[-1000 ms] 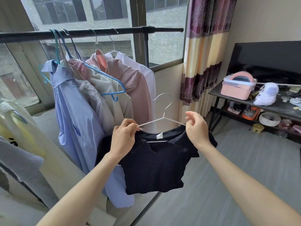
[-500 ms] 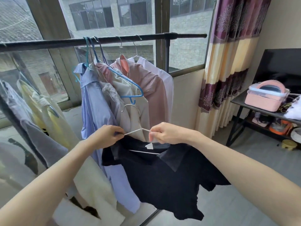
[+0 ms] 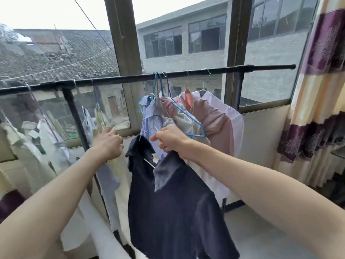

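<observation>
Head view: the fingers of your right hand (image 3: 171, 140) are clenched round the thin white wire hanger (image 3: 149, 162). A short piece of wire pokes out above your knuckles, and the rest runs down into the neck opening. The hook cannot be made out against the clothes behind it. The dark navy shirt (image 3: 173, 212) hangs from that hanger, bunched at one shoulder under your fist and falling straight down between your forearms. It sits well below the black rail (image 3: 186, 73), in front of the gap between two groups of clothes.

Your left hand (image 3: 107, 144) shows only its back. The fingers are turned away against the pale yellow garment (image 3: 122, 169), so you cannot tell whether they grip it or only press on it. That hand is just left of the navy collar and apart from it.

Behind your right hand, a lavender shirt (image 3: 147, 118), a beige shirt (image 3: 183, 118), a pink shirt (image 3: 218, 128) and a white shirt (image 3: 237, 124) crowd together on the rail. A bare blue hanger (image 3: 192, 126) lies across the beige one. To the left, paler garments hang past the upright post (image 3: 74, 116). A striped curtain (image 3: 321, 90) hangs at the far right, beside the window.
</observation>
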Demonstrator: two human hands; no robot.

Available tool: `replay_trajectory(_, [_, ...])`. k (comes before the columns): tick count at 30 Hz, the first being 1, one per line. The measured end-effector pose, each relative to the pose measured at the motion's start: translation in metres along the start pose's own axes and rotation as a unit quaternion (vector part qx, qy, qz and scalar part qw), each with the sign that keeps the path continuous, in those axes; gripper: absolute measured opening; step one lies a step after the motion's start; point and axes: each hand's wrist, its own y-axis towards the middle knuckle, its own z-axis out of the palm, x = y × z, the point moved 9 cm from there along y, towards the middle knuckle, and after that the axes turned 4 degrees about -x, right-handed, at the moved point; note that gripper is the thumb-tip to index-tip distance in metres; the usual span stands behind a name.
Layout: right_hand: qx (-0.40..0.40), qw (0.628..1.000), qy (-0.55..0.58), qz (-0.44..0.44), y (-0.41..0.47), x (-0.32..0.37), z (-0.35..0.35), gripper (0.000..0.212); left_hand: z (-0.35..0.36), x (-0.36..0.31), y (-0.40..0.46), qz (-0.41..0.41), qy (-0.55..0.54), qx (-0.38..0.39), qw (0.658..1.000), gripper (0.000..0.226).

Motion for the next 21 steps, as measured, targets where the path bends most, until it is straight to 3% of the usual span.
replay_trajectory(7, [-0.017,0.997,0.076,0.000,0.051,0.035,0.021,0.026,-0.011,0.014,-0.008,0.043,-0.039,-0.004,0.998,0.032])
replay_trajectory(11, [-0.027,0.997,-0.015,-0.070,0.093,0.065,0.039,0.027,-0.022,0.031,-0.001,0.047,-0.072,-0.022,0.996,0.037])
replay_trajectory(16, [-0.093,0.979,-0.099,-0.154,0.130,0.106,0.047,0.032,-0.018,0.055,0.018,0.049,-0.139,-0.034,0.988,0.043])
replay_trajectory(21, [-0.104,0.967,-0.170,-0.159,0.175,0.113,0.079,0.032,-0.013,0.076,0.035,0.062,-0.173,-0.075,0.980,0.047])
